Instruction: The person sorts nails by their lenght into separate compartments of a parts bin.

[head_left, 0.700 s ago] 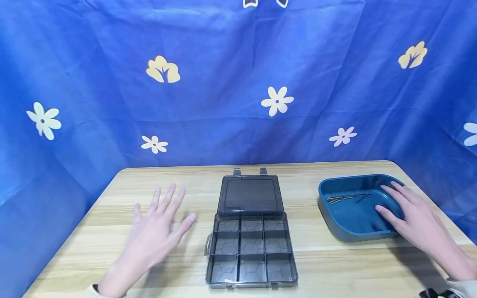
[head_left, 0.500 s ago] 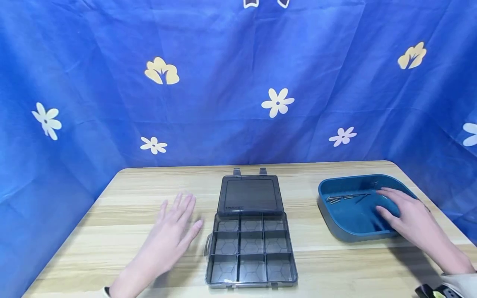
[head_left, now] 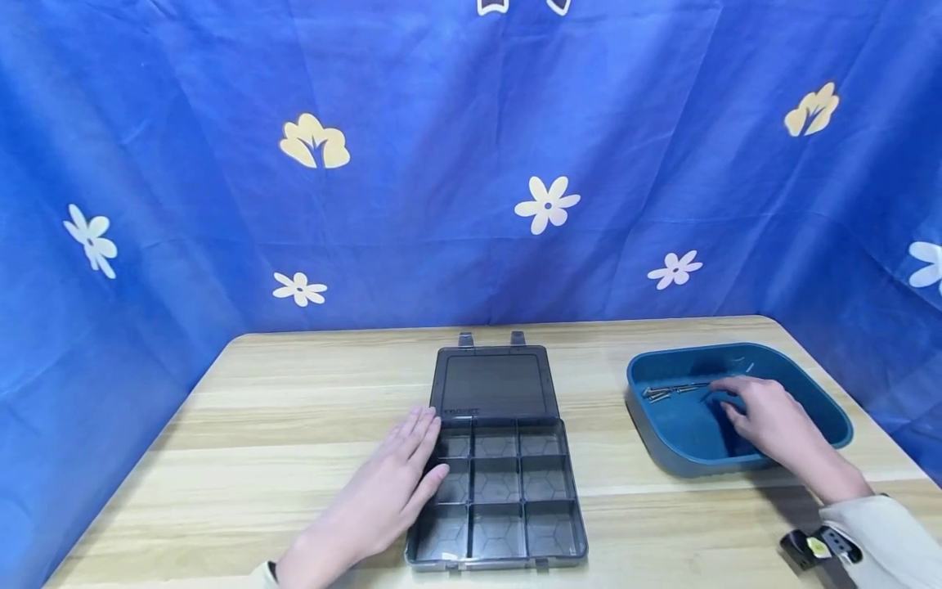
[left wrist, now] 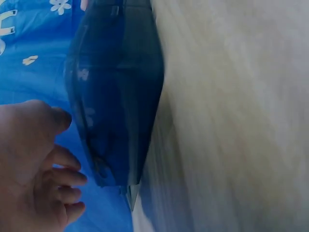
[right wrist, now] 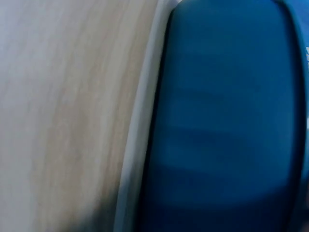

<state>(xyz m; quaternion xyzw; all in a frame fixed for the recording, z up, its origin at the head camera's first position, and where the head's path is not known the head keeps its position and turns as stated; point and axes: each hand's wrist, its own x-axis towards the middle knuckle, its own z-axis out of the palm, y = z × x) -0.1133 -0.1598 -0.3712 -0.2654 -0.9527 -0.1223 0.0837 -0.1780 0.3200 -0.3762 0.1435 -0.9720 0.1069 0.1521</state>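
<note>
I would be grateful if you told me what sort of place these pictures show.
Probably a tabletop workspace, perhaps for handling hardware: patterned blue cloth hangs behind a wood-grain table, which bears an open compartment box and a blue tray with screw-like pieces.

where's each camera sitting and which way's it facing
Head: on the head, facing forward and down at the compartment box, blue bin, left hand and right hand.
Left wrist: on that wrist, facing the box's side; left hand shows.
Right wrist: on that wrist, facing the bin and tabletop; no clear hand.
Head and right wrist share the bin.
</note>
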